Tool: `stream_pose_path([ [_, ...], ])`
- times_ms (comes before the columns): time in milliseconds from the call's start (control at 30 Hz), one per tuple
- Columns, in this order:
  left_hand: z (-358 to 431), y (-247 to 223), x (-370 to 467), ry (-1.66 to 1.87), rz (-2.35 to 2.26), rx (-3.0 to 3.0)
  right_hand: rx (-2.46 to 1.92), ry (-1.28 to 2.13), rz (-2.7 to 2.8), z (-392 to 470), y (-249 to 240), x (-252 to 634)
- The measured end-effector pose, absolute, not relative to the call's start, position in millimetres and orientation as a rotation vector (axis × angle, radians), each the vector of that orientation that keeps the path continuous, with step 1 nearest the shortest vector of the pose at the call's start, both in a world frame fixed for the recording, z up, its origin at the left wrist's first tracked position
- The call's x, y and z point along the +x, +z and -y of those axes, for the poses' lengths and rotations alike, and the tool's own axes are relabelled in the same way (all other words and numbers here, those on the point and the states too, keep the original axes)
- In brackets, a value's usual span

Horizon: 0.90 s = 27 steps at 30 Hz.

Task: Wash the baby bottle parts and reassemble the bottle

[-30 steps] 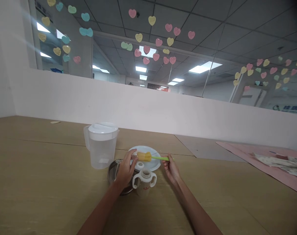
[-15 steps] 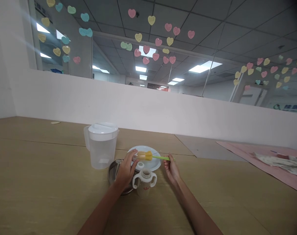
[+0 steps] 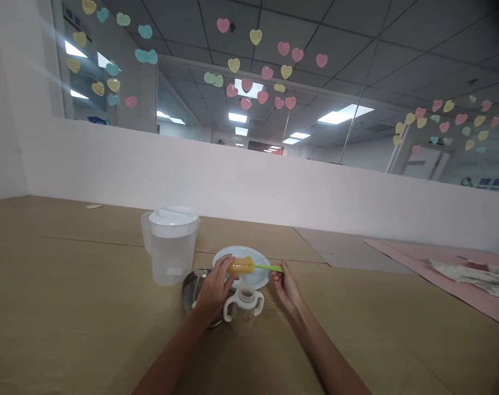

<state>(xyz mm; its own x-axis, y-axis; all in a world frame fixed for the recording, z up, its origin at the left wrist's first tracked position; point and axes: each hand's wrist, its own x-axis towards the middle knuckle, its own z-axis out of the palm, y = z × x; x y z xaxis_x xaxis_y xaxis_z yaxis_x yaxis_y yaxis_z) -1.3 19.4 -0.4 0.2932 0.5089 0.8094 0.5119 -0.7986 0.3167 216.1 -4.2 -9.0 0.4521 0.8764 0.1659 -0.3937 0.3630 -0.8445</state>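
Nearest the viewer, a two-handled cup (image 3: 243, 307) stands upright on the wooden surface (image 3: 68, 318), its top open, between the two forearms. Just behind it, the left hand (image 3: 213, 289) closes its fingertips on the yellow sponge head of a bottle brush (image 3: 249, 267), while the right hand (image 3: 285, 284) pinches the far end of the thin green handle; the brush lies roughly level, held above the front rim of a white plate (image 3: 228, 255). The sponge head probably compresses readily and weighs very little (a firm squeeze would deform it), whereas the handle looks slender and somewhat flexible, so the stiffer grip lies at the handle, close to the head. Under the left wrist sits a shallow metal dish (image 3: 189, 285), partly hidden. Behind and to the left, a translucent lidded pitcher (image 3: 170, 244) stands upright; its contents cannot be told. Farther right, a pink mat (image 3: 418, 258) carries crumpled packaging (image 3: 467, 271). Beyond runs a low white partition (image 3: 274, 186).
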Motion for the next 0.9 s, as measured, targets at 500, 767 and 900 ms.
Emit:
stream_pose_path([
  [500,-42,2,-21,-1.673,1.806,-2.158,-0.826,0.844,0.449,2,-12,227],
  [767,-35,6,-21,-0.992,1.901,-2.352,-0.837,0.872,0.373,7,-3,223],
  [900,-32,8,-20,-0.831,1.887,-2.315,-0.872,0.816,0.383,6,-4,221],
])
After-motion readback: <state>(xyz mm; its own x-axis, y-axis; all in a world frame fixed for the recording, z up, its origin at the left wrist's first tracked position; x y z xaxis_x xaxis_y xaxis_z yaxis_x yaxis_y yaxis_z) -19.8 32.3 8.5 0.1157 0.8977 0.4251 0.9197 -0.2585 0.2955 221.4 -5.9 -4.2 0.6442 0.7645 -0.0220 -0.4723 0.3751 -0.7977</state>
